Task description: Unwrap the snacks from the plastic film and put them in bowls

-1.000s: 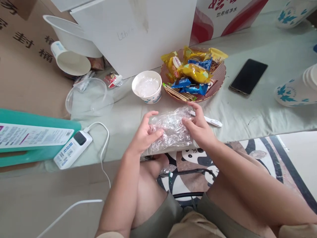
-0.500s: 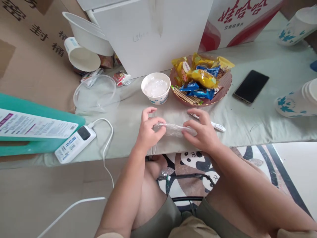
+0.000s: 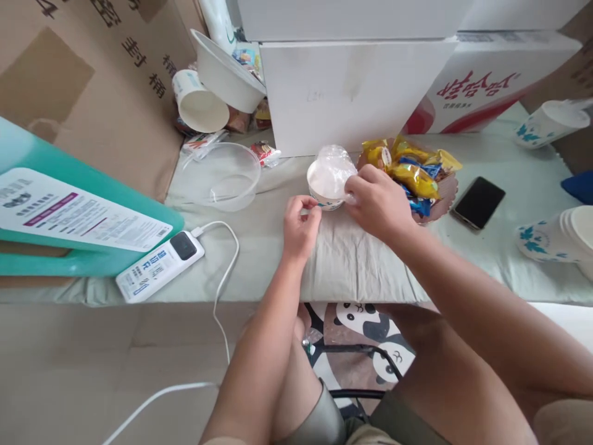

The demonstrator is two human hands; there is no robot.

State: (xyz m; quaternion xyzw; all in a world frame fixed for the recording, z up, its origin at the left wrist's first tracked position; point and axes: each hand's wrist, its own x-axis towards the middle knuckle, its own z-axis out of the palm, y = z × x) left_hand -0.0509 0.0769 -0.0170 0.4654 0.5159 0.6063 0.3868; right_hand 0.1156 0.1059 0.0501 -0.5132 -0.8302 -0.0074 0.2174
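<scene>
A white paper cup (image 3: 328, 203) with blue leaf print stands on the cloth, and clear crumpled plastic film (image 3: 334, 159) lies in its mouth and rises over the far rim. My right hand (image 3: 377, 201) is closed at the cup's right rim, pinching a bit of this film. At the cup's lower left, my left hand (image 3: 300, 227) has thumb and forefinger tips close together, touching or almost touching the cup. Whether anything thin is between those tips cannot be made out. Behind my right hand, a pink bowl (image 3: 447, 196) of wrapped snacks (image 3: 417, 179) is partly hidden.
A phone (image 3: 479, 203) and stacked paper cups (image 3: 551, 235) are at right. To the left stand a clear plastic bowl (image 3: 231, 179), a white power bank (image 3: 160, 266) with a cable, and a green jug (image 3: 92, 185). White boxes (image 3: 352, 93) line the back.
Both hands have moved forward from the table's front to the cup. The film, earlier stretched between them, is now at the cup with my right hand. The view has shifted.
</scene>
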